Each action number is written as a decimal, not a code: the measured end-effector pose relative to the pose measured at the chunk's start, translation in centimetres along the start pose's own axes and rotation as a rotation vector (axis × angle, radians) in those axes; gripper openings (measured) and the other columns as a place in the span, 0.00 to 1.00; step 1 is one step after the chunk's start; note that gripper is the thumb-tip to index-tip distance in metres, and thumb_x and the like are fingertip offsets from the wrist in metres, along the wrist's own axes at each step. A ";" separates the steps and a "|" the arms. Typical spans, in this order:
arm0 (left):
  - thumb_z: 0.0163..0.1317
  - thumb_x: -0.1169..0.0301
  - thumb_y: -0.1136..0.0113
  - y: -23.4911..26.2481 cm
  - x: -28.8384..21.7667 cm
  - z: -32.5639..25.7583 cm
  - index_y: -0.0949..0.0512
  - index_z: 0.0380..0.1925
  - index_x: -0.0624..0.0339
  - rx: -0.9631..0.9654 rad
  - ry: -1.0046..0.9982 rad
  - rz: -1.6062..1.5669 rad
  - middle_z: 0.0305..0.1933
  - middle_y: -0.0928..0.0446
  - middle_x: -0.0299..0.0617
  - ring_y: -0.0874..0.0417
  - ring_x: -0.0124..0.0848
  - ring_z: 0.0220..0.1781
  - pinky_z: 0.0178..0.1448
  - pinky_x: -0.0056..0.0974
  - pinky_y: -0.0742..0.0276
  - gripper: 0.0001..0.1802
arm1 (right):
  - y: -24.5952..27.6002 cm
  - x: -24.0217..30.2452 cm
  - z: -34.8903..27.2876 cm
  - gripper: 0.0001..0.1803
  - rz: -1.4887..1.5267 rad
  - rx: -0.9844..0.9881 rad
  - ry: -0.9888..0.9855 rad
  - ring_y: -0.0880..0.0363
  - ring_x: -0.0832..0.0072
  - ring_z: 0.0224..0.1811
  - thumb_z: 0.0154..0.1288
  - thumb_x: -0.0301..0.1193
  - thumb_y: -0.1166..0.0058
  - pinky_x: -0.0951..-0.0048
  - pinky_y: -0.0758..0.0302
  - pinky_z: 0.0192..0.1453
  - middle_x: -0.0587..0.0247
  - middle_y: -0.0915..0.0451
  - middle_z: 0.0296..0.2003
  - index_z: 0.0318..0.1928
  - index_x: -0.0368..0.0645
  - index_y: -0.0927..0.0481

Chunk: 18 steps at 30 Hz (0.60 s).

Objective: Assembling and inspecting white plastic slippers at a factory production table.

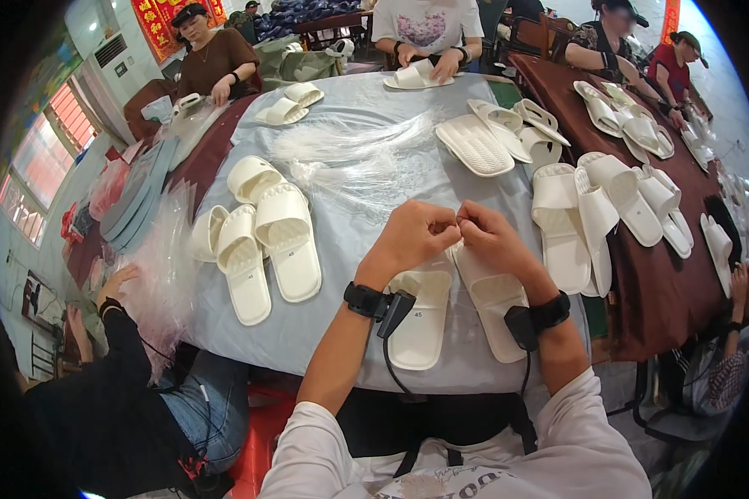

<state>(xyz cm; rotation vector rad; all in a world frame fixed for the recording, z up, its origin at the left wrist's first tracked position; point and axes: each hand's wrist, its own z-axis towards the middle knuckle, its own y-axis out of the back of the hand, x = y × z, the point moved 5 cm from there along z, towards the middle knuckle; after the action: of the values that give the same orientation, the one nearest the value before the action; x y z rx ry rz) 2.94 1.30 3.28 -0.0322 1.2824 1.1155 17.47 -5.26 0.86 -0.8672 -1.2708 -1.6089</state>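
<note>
My left hand (pixel 414 239) and my right hand (pixel 498 243) meet at the fingertips, both pinched closed. Whatever lies between the fingers is too small or hidden to make out. Beneath them, a pair of white slippers lies side by side at the table's near edge: a left slipper (pixel 420 328) and a right slipper (pixel 497 312). Their upper straps are mostly covered by my hands and wrists. Just beyond my fingers, a bundle of thin clear plastic strands or film (pixel 349 158) spreads over the grey-blue tablecloth (pixel 374 91).
White slippers (pixel 287 241) stand left of my hands, and more slippers (pixel 562 224) lie to the right. Clear plastic bags (pixel 162 274) hang over the left edge beside a neighbour's arm (pixel 125 358). Across the table, another person's hands (pixel 429 60) touch a slipper. A brown-covered table (pixel 641 283) adjoins on the right.
</note>
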 end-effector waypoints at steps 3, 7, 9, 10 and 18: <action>0.53 0.69 0.36 0.3 -1.6 -0.4 0.19 0.26 0.63 -0.069 -0.129 0.056 0.20 0.24 0.43 0.24 0.31 0.22 0.30 0.36 0.28 0.07 | 0.0 -0.4 0.0 0.09 0.149 0.067 -0.046 0.37 0.86 0.33 0.71 0.31 0.50 0.77 0.36 0.35 0.76 0.32 0.28 0.36 0.37 0.27; 0.49 0.69 0.34 0.4 -2.1 -0.8 0.20 0.24 0.61 -0.076 -0.271 0.246 0.20 0.23 0.42 0.22 0.36 0.23 0.31 0.38 0.25 0.07 | -0.3 0.7 -0.1 0.07 0.078 0.103 -0.039 0.35 0.86 0.34 0.70 0.29 0.50 0.78 0.33 0.37 0.75 0.31 0.29 0.36 0.37 0.27; 0.49 0.69 0.34 0.7 -1.8 -0.9 0.20 0.24 0.60 -0.086 -0.315 0.309 0.20 0.24 0.42 0.22 0.36 0.23 0.31 0.39 0.25 0.07 | -0.2 0.7 -0.2 0.07 0.034 0.109 -0.022 0.33 0.86 0.34 0.70 0.29 0.51 0.78 0.31 0.36 0.74 0.31 0.28 0.36 0.37 0.27; 0.49 0.69 0.34 1.1 -1.3 -0.9 0.21 0.23 0.60 -0.064 -0.280 0.350 0.20 0.23 0.41 0.21 0.36 0.23 0.31 0.38 0.25 0.07 | 0.7 0.1 -0.2 0.08 0.120 0.049 -0.086 0.32 0.85 0.33 0.71 0.29 0.51 0.77 0.27 0.36 0.73 0.30 0.29 0.37 0.37 0.28; 0.66 0.63 0.33 0.8 1.1 -0.1 0.13 0.37 0.59 -0.002 0.025 0.010 0.23 0.18 0.38 0.21 0.27 0.25 0.33 0.36 0.25 0.11 | 1.6 -0.9 -0.1 0.11 0.240 0.024 -0.047 0.23 0.84 0.36 0.78 0.34 0.51 0.75 0.17 0.42 0.70 0.27 0.35 0.42 0.38 0.27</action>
<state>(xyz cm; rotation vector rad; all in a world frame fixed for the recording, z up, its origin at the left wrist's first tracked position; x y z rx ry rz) 2.15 2.33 2.84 -0.0405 1.3049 1.1281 19.28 -5.25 0.61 -1.0077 -1.1678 -1.3884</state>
